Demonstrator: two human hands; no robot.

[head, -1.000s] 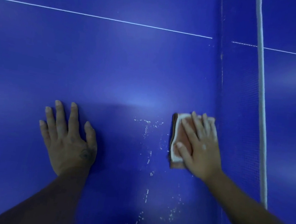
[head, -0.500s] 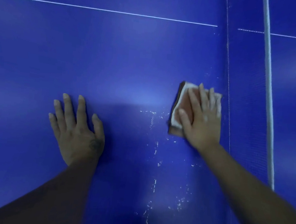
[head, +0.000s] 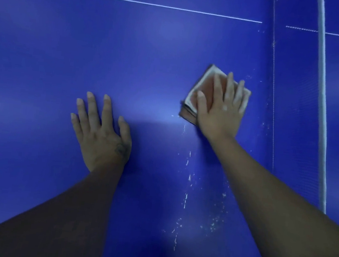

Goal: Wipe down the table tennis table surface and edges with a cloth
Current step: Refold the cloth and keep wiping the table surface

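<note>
A blue mesh net (head: 294, 124) stood along the 3 o'clock side, running from 12 toward 5 o'clock. Its white top band (head: 321, 98) ran the same way, and a thin pale stitched line (head: 273, 93) marked the mesh's other edge. White flecks (head: 186, 195) trailed from the centre toward 6 o'clock, with a looser scatter (head: 215, 223) just to their 3 o'clock.

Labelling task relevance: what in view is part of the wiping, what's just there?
In the job: cloth, right hand pressing it, table, white specks.
Just there: left hand flat on table, net, white line.
</note>
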